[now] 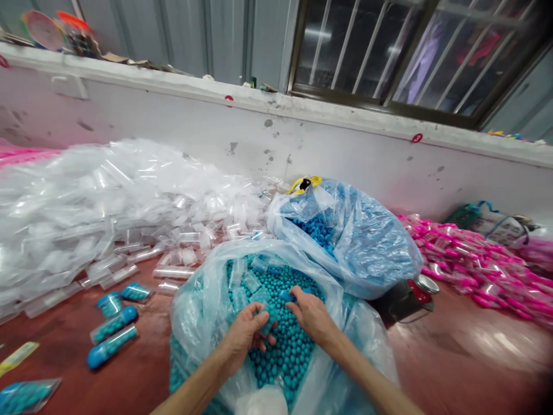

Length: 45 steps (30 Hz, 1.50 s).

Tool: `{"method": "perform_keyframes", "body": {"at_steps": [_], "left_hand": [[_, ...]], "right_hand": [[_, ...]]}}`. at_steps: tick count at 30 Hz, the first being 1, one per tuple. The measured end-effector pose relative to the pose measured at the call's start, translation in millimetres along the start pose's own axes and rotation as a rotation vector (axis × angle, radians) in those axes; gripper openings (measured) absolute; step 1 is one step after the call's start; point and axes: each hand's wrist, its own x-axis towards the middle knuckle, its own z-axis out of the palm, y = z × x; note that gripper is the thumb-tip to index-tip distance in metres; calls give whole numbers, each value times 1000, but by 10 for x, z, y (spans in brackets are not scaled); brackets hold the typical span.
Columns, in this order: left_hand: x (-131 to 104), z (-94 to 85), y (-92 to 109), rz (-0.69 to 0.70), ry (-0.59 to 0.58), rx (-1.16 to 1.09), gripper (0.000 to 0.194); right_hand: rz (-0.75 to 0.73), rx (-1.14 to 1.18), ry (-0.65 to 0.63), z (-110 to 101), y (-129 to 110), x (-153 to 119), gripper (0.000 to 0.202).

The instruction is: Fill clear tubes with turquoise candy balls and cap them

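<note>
My left hand (249,329) is closed around a clear plastic tube (268,324), partly covered by the fingers. Between the thumb and fingers of my right hand (313,318) is a small blue cap (287,295), a short way from the tube. Both hands are over a large open plastic bag (196,276) full of teal beads (287,351). Several clear tubes (238,271) lie on the beads at the far left of the opening. Behind it, a second bag (371,242) holds small blue pieces (317,230).
Left on the red table (151,351) lie several bead-filled tubes with blue caps (113,324). A big heap of clear tubes (129,196) spreads behind them. Pink packets (479,265) are piled at the right, near a dark container (404,300). A white wall (194,121) runs behind.
</note>
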Motion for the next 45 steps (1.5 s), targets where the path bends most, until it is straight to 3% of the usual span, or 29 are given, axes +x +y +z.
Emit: {"method": "perform_keyframes", "body": {"at_steps": [5, 10, 13, 16, 19, 22, 28, 34, 38, 42, 45], "left_hand": [[-21, 28, -21, 6, 4, 3, 40], [-58, 60, 11, 21, 2, 130, 41], [-59, 49, 14, 41, -14, 178, 44], [-55, 7, -7, 44, -4, 193, 52], [-52, -8, -12, 39, -6, 208, 52], [-56, 42, 14, 65, -17, 172, 50], [-99, 170, -3, 109, -37, 53, 66], [-117, 209, -42, 109, 50, 12, 85], [-125, 242, -21, 124, 127, 84, 74], [-139, 294, -6, 127, 189, 115, 62], [-137, 324, 10, 156, 212, 105, 57]], "right_hand": [[-153, 363, 96, 78, -124, -97, 31], [-122, 318, 225, 7, -106, -98, 28], [-218, 254, 125, -123, -94, -139, 26], [-226, 180, 3, -271, -39, -178, 24], [-161, 278, 28, -369, -23, -175, 23], [-46, 500, 99, -343, -121, -150, 21], [141, 768, 83, -128, -298, -169, 19], [3, 666, 102, -205, -308, -251, 23], [-97, 597, 42, -221, -284, -274, 23], [-187, 496, 83, -160, -244, -263, 24], [-107, 649, 52, -100, -228, -235, 21]]}}
